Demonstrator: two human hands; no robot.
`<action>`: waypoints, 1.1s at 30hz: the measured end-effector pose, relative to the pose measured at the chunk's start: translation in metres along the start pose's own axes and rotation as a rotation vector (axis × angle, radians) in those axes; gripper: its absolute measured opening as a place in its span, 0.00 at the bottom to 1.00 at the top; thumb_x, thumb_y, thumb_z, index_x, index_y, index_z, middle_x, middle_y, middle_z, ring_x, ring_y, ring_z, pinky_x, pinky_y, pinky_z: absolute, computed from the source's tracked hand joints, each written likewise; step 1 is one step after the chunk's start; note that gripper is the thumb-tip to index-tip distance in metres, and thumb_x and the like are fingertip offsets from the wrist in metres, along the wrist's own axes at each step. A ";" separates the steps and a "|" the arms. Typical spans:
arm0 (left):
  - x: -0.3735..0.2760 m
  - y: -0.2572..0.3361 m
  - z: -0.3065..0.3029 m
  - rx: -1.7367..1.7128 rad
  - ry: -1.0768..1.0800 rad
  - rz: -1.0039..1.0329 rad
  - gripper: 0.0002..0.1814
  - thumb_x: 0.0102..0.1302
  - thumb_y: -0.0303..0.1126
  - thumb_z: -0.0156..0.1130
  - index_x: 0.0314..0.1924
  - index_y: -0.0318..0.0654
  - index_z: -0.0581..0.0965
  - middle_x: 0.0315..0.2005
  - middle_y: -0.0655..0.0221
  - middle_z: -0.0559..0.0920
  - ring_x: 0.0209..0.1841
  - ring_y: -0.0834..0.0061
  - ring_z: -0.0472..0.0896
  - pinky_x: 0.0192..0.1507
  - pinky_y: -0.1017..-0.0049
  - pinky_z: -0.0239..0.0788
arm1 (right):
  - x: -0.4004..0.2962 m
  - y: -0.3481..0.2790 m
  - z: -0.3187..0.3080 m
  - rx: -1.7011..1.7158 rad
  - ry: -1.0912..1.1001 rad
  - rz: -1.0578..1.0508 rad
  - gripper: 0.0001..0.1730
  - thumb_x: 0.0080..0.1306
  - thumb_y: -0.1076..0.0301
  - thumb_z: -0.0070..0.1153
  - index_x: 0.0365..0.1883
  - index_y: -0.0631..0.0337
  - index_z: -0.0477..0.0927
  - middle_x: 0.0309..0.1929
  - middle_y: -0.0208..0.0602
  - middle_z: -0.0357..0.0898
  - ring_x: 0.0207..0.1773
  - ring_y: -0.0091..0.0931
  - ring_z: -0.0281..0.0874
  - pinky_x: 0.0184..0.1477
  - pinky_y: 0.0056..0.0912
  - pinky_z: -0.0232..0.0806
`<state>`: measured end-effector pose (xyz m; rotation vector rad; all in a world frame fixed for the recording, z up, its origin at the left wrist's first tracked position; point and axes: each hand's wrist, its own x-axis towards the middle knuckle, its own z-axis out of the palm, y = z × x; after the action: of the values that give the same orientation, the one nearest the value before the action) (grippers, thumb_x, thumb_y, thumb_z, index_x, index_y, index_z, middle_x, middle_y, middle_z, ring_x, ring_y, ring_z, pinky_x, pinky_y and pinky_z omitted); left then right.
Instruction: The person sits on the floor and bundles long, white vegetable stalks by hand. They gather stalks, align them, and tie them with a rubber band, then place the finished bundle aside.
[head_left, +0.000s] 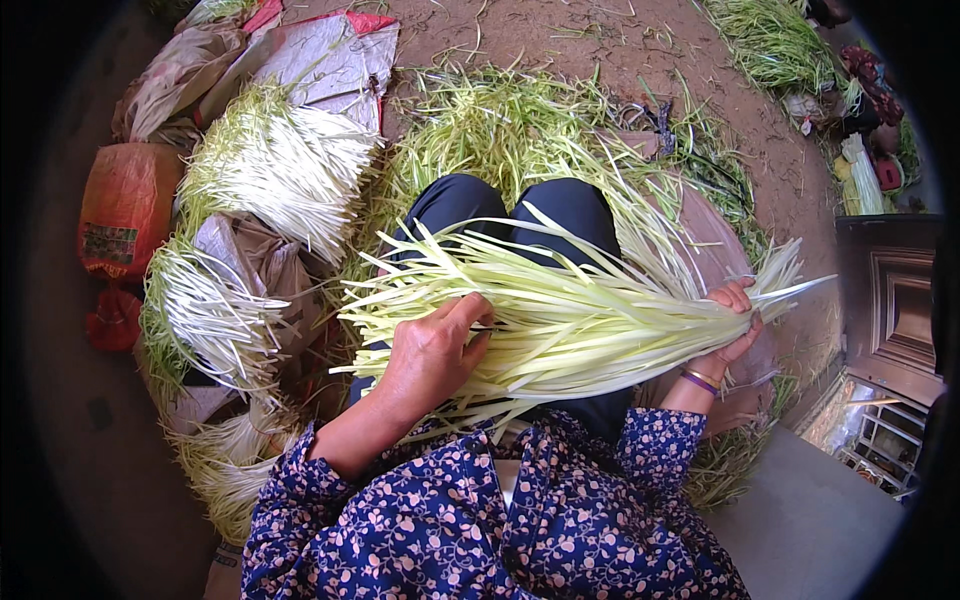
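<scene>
A large bundle of pale yellow-green leafy stalks, like blanched chives (570, 322), lies across my lap. My right hand (731, 322) is closed around its narrow white end at the right, with the ends sticking out past the fist. The leaves fan out to the left. My left hand (442, 345) rests at the fanned part, its thumb and forefinger close together; whether a leaf is pinched between them cannot be told. Beyond my knees lies a heap of loose green leaves (495, 127).
Piles of white-stalked greens (281, 172) and a smaller pile (217, 307) lie at the left, beside a red mesh sack (131, 202) and woven sacks (330, 67). More greens (772, 45) lie at the upper right, near a partly visible person. A brown panelled door (896, 300) stands at the right.
</scene>
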<state>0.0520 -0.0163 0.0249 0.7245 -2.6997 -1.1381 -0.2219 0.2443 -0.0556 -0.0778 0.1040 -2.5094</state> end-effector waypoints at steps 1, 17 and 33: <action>0.000 0.000 0.000 0.000 -0.025 -0.023 0.09 0.50 0.23 0.62 0.33 0.40 0.74 0.26 0.68 0.80 0.23 0.70 0.79 0.26 0.74 0.69 | 0.000 -0.001 -0.001 -0.001 -0.001 0.002 0.26 0.50 0.74 0.54 0.50 0.64 0.65 0.28 0.26 0.63 0.32 0.21 0.63 0.44 0.28 0.58; 0.004 0.011 -0.003 -0.345 0.036 -0.118 0.06 0.51 0.18 0.59 0.28 0.36 0.73 0.21 0.74 0.77 0.22 0.85 0.78 0.25 0.83 0.68 | 0.000 0.001 0.002 -0.004 0.017 -0.001 0.26 0.49 0.74 0.55 0.48 0.65 0.66 0.28 0.26 0.63 0.32 0.21 0.63 0.42 0.26 0.57; 0.012 0.020 0.003 -0.076 -0.012 0.011 0.08 0.49 0.25 0.64 0.33 0.39 0.79 0.20 0.69 0.76 0.20 0.77 0.74 0.26 0.77 0.66 | 0.000 0.001 -0.007 0.010 0.003 -0.005 0.26 0.50 0.71 0.54 0.50 0.64 0.67 0.28 0.25 0.63 0.32 0.20 0.62 0.42 0.25 0.56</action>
<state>0.0328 -0.0085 0.0358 0.6925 -2.6502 -1.2385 -0.2221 0.2436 -0.0627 -0.0706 0.0920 -2.5153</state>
